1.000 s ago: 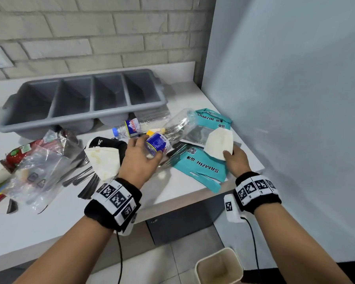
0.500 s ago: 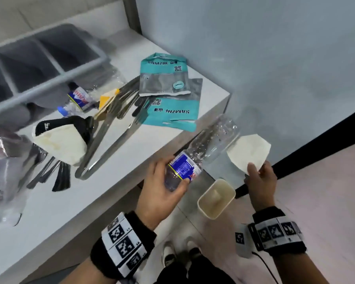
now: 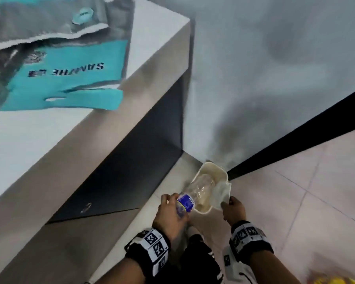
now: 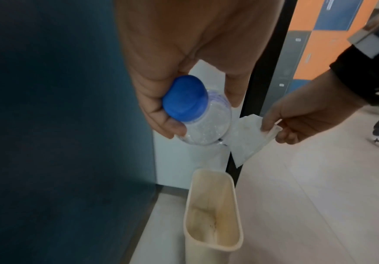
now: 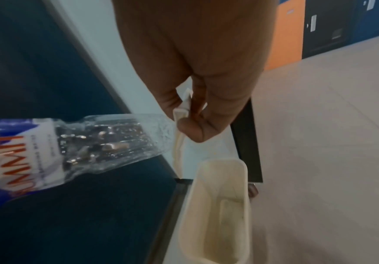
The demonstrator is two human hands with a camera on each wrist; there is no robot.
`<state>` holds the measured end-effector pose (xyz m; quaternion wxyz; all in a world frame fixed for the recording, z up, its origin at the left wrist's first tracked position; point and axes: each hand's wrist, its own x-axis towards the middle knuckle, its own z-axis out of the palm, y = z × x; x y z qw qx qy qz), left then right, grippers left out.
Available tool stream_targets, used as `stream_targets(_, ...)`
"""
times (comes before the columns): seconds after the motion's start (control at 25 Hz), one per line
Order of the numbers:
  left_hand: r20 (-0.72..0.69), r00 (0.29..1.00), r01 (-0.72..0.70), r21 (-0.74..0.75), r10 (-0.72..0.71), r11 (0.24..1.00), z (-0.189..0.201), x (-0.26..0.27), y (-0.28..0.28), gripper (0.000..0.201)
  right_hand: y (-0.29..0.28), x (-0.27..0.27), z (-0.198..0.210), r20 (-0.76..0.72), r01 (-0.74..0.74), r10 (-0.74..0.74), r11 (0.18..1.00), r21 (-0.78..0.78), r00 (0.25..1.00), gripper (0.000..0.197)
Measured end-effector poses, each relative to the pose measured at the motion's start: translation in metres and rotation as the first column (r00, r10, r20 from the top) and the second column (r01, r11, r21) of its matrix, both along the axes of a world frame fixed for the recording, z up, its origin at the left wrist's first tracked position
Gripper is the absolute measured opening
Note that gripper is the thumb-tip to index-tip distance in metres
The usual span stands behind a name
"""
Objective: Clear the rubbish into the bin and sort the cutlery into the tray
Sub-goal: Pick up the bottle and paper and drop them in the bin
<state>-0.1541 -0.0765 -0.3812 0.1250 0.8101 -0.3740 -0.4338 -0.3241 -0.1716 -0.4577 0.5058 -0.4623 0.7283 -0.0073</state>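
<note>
My left hand grips an empty clear plastic bottle by its blue-capped neck, the bottle's base pointing down over the cream bin on the floor. My right hand pinches a folded white paper wrapper between thumb and fingers, right beside the bottle above the bin's right rim. In the left wrist view the bin looks empty, and the wrapper hangs just above it. The right wrist view shows the bottle touching the wrapper over the bin.
The white counter juts out at the upper left, with teal packets lying near its edge. The bin stands in the corner between the dark cabinet front and the grey wall. Pale floor tiles spread to the right.
Both hands have carried the bottle and the wrapper off the counter and down to just above the bin. The head view has swung down towards the floor.
</note>
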Motion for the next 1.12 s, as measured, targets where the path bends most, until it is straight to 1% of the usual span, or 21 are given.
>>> stream_targets(0.08,0.03,0.998,0.061,0.078,-0.063,0.995,-0.067,-0.007,-0.029,0.059,-0.017,0.007,-0.061,-0.003,0.011,-0.011,0.999,0.045,1.0,0.026)
stream_targets(0.16,0.066,0.993,0.087,0.176,-0.1,0.98,-0.122,-0.017,-0.048,0.059,-0.029,0.009,-0.114,-0.022,0.018,-0.017,0.998,0.059,1.0,0.028)
stream_targets(0.2,0.091,0.989,0.094,0.197,-0.114,0.976,-0.139,-0.017,-0.055,0.059,-0.034,0.012,-0.129,-0.033,0.006,-0.004,0.998,0.06,0.999,0.029)
stream_targets(0.24,0.122,0.986,0.087,0.223,-0.116,0.971,-0.146,-0.016,-0.06,0.058,-0.038,0.016,-0.134,-0.039,-0.016,0.019,0.998,0.068,0.999,0.029)
stream_targets(0.28,0.125,0.981,0.115,0.249,-0.15,0.962,-0.182,-0.027,-0.068,0.058,-0.04,0.011,-0.171,-0.062,-0.035,0.04,0.996,0.078,0.997,0.029)
stream_targets(0.32,0.138,0.979,0.114,0.251,-0.152,0.961,-0.188,-0.026,-0.073,0.059,-0.045,0.013,-0.178,-0.066,-0.067,0.072,0.995,0.079,0.995,0.03)
stream_targets(0.36,0.133,0.979,0.116,0.253,-0.153,0.96,-0.198,-0.026,-0.08,0.062,-0.05,0.013,-0.191,-0.069,-0.058,0.065,0.994,0.092,0.996,0.032)
stream_targets(0.44,0.078,0.988,0.109,0.242,-0.131,0.964,-0.224,-0.033,-0.088,0.073,-0.055,0.009,-0.216,-0.073,-0.031,0.04,0.993,0.115,0.997,0.042)
stream_targets(0.48,0.038,0.993,0.101,0.228,-0.113,0.968,-0.228,-0.032,-0.09,0.075,-0.058,0.005,-0.22,-0.098,-0.03,0.044,0.99,0.141,0.994,0.047)
stream_targets(0.52,0.011,0.996,0.079,0.224,-0.083,0.971,-0.226,-0.032,-0.09,0.072,-0.059,0.0,-0.219,-0.124,-0.028,0.047,0.988,0.152,0.991,0.049)
stream_targets(0.6,-0.008,0.996,0.089,0.219,-0.089,0.972,-0.206,-0.029,-0.085,0.059,-0.056,-0.006,-0.201,-0.13,-0.028,0.047,0.989,0.148,0.99,0.044)
stream_targets(0.64,-0.01,0.995,0.103,0.221,-0.103,0.97,-0.188,-0.026,-0.081,0.054,-0.053,-0.008,-0.185,-0.114,-0.02,0.038,0.989,0.149,0.993,0.041)
stream_targets(0.72,-0.009,0.995,0.096,0.215,-0.096,0.972,-0.14,-0.022,-0.073,0.046,-0.046,-0.009,-0.139,-0.079,-0.045,0.057,0.988,0.145,0.995,0.037)
stream_targets(0.8,-0.036,0.999,0.043,0.173,-0.037,0.984,-0.083,-0.019,-0.067,0.038,-0.04,-0.003,-0.075,-0.045,-0.103,0.11,0.986,0.134,0.993,0.036)
stream_targets(0.88,-0.077,0.997,-0.021,0.127,0.031,0.992,-0.026,-0.019,-0.069,0.032,-0.04,0.007,-0.006,-0.027,-0.206,0.21,0.973,0.1,0.977,0.034)
stream_targets(0.92,-0.099,0.994,-0.047,0.099,0.056,0.994,0.007,-0.018,-0.07,0.03,-0.041,0.012,0.032,-0.03,-0.261,0.262,0.964,0.052,0.965,0.033)
stream_targets(1.0,-0.139,0.987,-0.078,0.036,0.082,0.996,0.075,-0.015,-0.071,0.029,-0.041,0.021,0.102,0.039,-0.276,0.278,0.96,-0.057,0.96,0.029)
stream_targets(1.04,-0.145,0.987,-0.069,-0.006,0.068,0.998,0.109,-0.012,-0.071,0.029,-0.041,0.027,0.135,0.079,-0.277,0.289,0.951,-0.137,0.954,0.026)
stream_targets(1.12,-0.115,0.993,-0.042,-0.122,0.028,0.992,0.173,-0.004,-0.067,0.03,-0.042,0.042,0.201,0.143,-0.292,0.345,0.909,-0.298,0.928,0.023)
